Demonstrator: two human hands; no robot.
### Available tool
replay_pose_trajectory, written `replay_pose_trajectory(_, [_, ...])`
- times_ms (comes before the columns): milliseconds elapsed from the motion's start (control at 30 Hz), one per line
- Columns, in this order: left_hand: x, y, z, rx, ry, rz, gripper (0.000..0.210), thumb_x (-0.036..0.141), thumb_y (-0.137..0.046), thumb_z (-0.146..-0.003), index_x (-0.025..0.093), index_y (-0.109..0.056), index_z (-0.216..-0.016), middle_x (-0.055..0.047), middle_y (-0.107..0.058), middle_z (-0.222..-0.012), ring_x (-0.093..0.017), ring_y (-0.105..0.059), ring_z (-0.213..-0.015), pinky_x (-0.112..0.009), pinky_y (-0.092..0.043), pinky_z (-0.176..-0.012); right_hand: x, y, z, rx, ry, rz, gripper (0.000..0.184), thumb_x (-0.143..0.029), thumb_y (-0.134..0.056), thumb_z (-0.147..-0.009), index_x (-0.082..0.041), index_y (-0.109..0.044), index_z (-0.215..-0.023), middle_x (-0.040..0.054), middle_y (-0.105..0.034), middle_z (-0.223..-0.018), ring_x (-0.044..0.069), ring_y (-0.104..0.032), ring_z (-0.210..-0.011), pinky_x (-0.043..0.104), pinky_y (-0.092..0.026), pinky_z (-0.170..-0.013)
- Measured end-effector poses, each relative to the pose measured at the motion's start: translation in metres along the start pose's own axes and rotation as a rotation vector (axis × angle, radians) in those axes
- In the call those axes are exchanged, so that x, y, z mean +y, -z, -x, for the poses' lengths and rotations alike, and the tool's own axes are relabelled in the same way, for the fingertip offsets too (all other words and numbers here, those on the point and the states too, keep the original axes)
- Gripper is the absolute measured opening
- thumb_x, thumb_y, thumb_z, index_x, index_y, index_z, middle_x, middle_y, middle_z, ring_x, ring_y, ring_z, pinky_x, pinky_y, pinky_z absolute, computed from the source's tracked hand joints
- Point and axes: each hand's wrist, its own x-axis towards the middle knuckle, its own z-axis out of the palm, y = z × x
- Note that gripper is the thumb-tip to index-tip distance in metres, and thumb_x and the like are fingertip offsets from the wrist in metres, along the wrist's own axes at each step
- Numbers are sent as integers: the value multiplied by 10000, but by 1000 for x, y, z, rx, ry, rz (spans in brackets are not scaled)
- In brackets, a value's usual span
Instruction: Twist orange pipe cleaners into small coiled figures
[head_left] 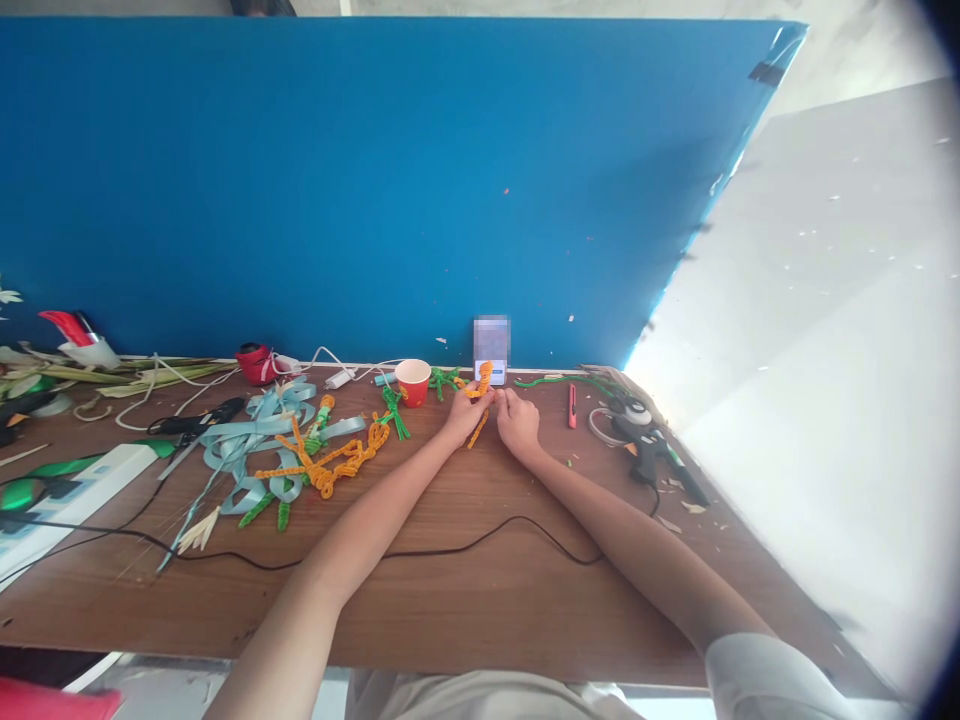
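Note:
My left hand and my right hand meet at the far middle of the wooden table. Together they pinch an orange pipe cleaner, which is coiled at its upper end and hangs down between the fingers. A red paper cup stands just left of my left hand, with green pipe cleaner pieces beside it.
Orange twisted pipe cleaners and pale blue ribbon lie at the left. A black cable crosses the table under my arms. A glue gun and a red pen lie at the right. A white power strip sits at far left. A blue board stands behind.

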Motion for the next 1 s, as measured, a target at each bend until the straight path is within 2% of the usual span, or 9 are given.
replay_pose_trajectory(167, [3,-2,2,31,-42,-52,222,344,-782,-737,167,-671,-814,-26,-680,-805,-181,-623,-806,-289,-473,-793,5,0,-5,-4,-17,-143,503,-503,-280,-1000,-215,-531,-672,28,-563,-598,178,-494,-594,274,-275,-594])
replay_pose_trajectory(367, [5,0,2,72,-76,-96,195,323,-771,-739,170,-669,-803,-34,-681,-805,-190,-627,-799,-300,-476,-790,11,-5,-13,-80,-20,-333,580,-623,-230,-968,-221,-428,-601,-10,-473,-526,152,-453,-537,262,-323,-551])
replay_pose_trajectory(500, [1,1,0,108,-91,-99,191,321,-755,-756,172,-675,-845,-49,-701,-862,-200,-637,-844,-310,-477,-825,9,-5,-11,-105,2,-404,557,-632,-260,-968,-214,-497,-686,-13,-517,-548,153,-487,-535,259,-371,-562])
replay_pose_trajectory(633, [-5,3,-2,154,-84,-79,223,343,-742,-777,178,-677,-912,-64,-717,-949,-213,-652,-918,-320,-474,-872,4,-1,-9,-61,16,-406,501,-557,-283,-994,-212,-540,-738,13,-603,-641,170,-554,-611,269,-405,-622])
replay_pose_trajectory(767, [-7,5,-2,175,-66,-58,238,357,-737,-785,180,-675,-930,-59,-717,-946,-204,-655,-912,-313,-475,-864,1,2,-7,-11,39,-375,343,-468,-403,-974,-209,-593,-855,35,-683,-789,185,-598,-706,280,-426,-691])
replay_pose_trajectory(867, [-7,5,-2,171,-47,-36,256,375,-739,-783,179,-674,-934,-52,-712,-925,-196,-654,-888,-306,-477,-844,-1,1,-5,5,63,-349,247,-420,-496,-937,-205,-617,-964,53,-718,-893,196,-628,-762,290,-445,-731])
replay_pose_trajectory(1000, [-5,4,-2,115,-17,9,302,407,-758,-766,169,-686,-938,-61,-720,-922,-204,-666,-890,-321,-488,-857,-1,1,-4,42,74,-312,254,-392,-486,-945,-197,-618,-1039,71,-721,-940,204,-638,-790,307,-456,-761])
